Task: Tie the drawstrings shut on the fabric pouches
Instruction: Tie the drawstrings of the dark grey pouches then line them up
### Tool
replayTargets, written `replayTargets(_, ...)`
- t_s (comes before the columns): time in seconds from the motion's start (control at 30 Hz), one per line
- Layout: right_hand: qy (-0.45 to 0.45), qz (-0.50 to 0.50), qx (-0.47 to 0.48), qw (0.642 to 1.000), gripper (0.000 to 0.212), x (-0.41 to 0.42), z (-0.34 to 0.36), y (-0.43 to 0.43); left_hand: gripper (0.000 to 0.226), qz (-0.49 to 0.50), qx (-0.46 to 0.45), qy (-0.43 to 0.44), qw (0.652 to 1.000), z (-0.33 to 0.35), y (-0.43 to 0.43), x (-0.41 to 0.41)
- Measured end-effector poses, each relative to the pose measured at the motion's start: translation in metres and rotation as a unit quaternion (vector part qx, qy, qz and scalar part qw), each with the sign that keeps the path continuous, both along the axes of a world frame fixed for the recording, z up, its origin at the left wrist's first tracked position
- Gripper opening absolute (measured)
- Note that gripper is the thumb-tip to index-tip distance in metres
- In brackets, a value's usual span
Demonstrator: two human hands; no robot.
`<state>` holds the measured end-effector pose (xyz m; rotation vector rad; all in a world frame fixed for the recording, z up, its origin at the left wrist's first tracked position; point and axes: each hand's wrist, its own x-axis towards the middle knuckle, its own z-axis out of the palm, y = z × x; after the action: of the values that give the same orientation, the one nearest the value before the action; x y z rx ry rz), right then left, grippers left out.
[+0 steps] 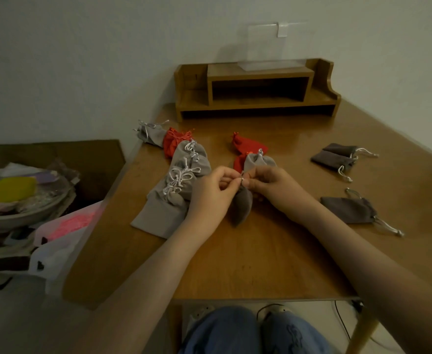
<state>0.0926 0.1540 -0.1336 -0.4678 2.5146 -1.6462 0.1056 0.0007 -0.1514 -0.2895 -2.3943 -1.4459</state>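
Note:
A dark grey pouch [240, 208] hangs between my hands over the middle of the wooden table [260, 264]. My left hand [213, 192] and my right hand [271, 182] both pinch its white drawstring [243, 178] at the gathered neck. Left of my hands lies a row of light grey pouches [176, 190] with tied white cords, and a red pouch [172, 144] sits among them. Behind my hands lie a light grey pouch [259, 160] and red pouches [248, 145]. Dark grey pouches lie flat at the right, two [337, 157] further back and one [350, 209] nearer.
A wooden desk organiser [255, 90] stands at the back of the table against the wall, with a clear stand on top. Off the table's left edge sit a bowl [23, 208] with coloured items and white plastic bags [64, 241]. My knees show under the front edge.

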Motion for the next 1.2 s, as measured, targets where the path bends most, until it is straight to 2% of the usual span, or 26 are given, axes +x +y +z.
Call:
replayTargets(0.13, -0.016, 0.013, -0.002, 1.0, 0.016, 0.0015, 0.0036, 0.0008, 0.007, -0.022, 0.034, -0.024, 0.999, 0.001, -0.0015, -0.0004)
replayTargets(0.3, -0.036, 0.018, -0.012, 0.999, 0.023, 0.0027, 0.0063, 0.0031, 0.015, -0.057, 0.095, -0.045, 0.993, 0.0036, -0.0032, -0.0016)
replayTargets(0.47, -0.017, 0.017, -0.021, 0.999, 0.022, 0.0021, 0.0066, 0.0032, 0.013, -0.085, 0.157, -0.056, 0.982, 0.0032, -0.0021, -0.003)
replayTargets(0.8, 0.013, 0.005, 0.001, 1.0, 0.014, 0.0036, 0.0022, 0.0043, 0.007, -0.109, 0.209, -0.164, 0.958, 0.0026, -0.0035, -0.0045)
replayTargets(1.0, 0.059, -0.029, 0.055, 0.996, 0.014, 0.0019, -0.0018, 0.0042, 0.012, -0.095, 0.129, -0.179, 0.971, 0.0039, -0.0038, -0.0057)
replayTargets(1.2, 0.079, -0.032, 0.093, 0.992, 0.01, 0.0011, -0.0015, 0.0008, 0.007, -0.025, -0.001, -0.109, 0.994, 0.0037, -0.0001, -0.0026)
